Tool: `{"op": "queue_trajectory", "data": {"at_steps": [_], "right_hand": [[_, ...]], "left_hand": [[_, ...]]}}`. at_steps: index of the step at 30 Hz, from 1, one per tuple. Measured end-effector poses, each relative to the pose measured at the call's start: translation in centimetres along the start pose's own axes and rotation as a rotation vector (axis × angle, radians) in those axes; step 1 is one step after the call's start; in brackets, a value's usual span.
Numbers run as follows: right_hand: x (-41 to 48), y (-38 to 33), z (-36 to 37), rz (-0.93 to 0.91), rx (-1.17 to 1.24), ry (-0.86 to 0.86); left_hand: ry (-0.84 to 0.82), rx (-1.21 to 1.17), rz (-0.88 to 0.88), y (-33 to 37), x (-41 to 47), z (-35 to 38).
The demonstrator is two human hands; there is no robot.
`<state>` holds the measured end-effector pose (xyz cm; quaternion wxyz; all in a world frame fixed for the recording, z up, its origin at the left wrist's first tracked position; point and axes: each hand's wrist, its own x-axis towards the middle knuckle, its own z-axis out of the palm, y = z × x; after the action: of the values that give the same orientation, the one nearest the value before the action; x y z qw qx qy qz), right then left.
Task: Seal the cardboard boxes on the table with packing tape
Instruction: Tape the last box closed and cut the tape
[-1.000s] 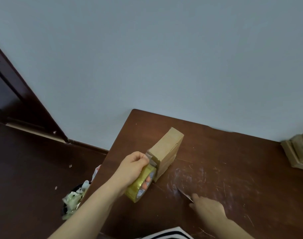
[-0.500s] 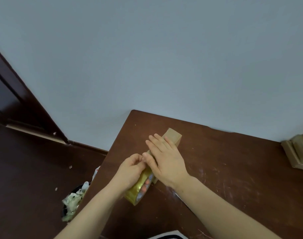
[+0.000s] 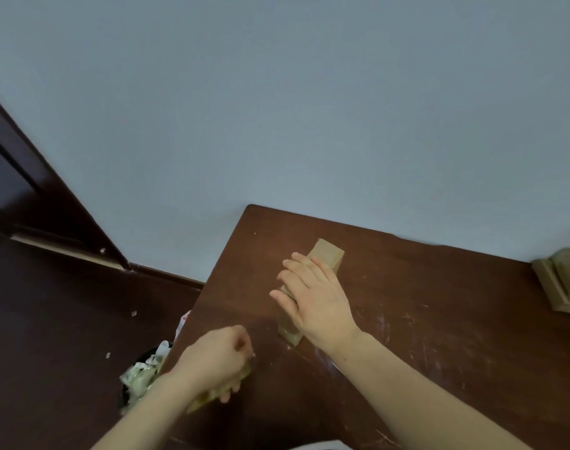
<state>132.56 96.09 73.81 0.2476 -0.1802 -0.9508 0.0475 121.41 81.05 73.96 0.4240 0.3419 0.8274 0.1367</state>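
left hand (image 3: 217, 360) grips tape roll (image 3: 209, 395), right hand (image 3: 316, 302) presses flat on box (image 3: 329, 254).

Landmark: waste bin (image 3: 125, 397), dark, standing on the floor.

- In the bin: crumpled pale green and white wrappers (image 3: 140, 375), heaped to the rim.
- Just above the bin, slightly right: white scrap with a red mark (image 3: 183, 319); what it is cannot be told.
- Floor (image 3: 50, 352) around the bin: dark brown. Two small white specks, one just left of the bin (image 3: 108, 355), one above it (image 3: 134, 313).
- Beyond the bin: dark skirting board (image 3: 166, 275) at the foot of a plain blue-grey wall (image 3: 309, 108).
- Up and left of the bin: dark brown door frame (image 3: 50, 196), a pale threshold strip (image 3: 66, 253) at its base.
- Far right of the bin, well apart: stack of light wooden pieces (image 3: 566, 280), cut by the picture edge.
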Motion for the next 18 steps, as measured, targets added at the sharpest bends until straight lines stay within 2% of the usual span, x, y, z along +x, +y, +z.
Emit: {"op": "queue_trajectory", "data": {"at_steps": [3,6,9,13,18], "right_hand": [[0.3,-0.3,0.5,-0.006,0.024,0.024],[0.1,-0.4,0.7,-0.001,0.039,0.005],[0.6,-0.1,0.4,-0.045,0.001,-0.055],[0.2,-0.4,0.2,-0.048,0.010,-0.058],[0.4,0.4,-0.4,-0.107,-0.087,-0.039]], "left_hand": [[0.071,-0.429,0.016,-0.9,0.3,-0.6],[0.120,-0.523,0.069,-0.3,0.2,-0.9],[0.169,-0.743,0.052,0.0,-0.2,-1.5],[0.200,-0.906,0.078,0.8,-0.5,-1.8],[0.225,-0.943,0.107,1.8,-0.6,-1.7]]}}
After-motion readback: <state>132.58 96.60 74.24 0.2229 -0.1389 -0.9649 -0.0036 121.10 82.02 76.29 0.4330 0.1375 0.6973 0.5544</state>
